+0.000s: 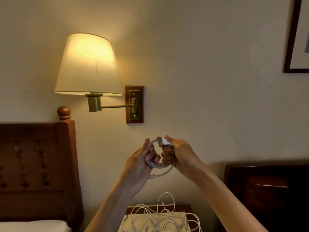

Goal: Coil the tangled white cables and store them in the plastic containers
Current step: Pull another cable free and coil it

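Observation:
Both hands are raised in front of the wall, holding one coiled white cable point(163, 166). My left hand point(140, 162) grips the coil's left side, with fingers through the loops. My right hand point(178, 154) pinches the cable's USB plug end point(162, 140) at the top of the coil and closes around its right side. Below, a tangle of white cables point(160, 218) lies on a pale cloth on the nightstand point(185, 207). No plastic container is in view.
A lit wall lamp point(88, 67) hangs above left on a brass arm. A wooden headboard point(36, 164) and pillow stand at left. A second dark headboard point(267, 186) is at right. A framed picture point(296, 39) hangs top right.

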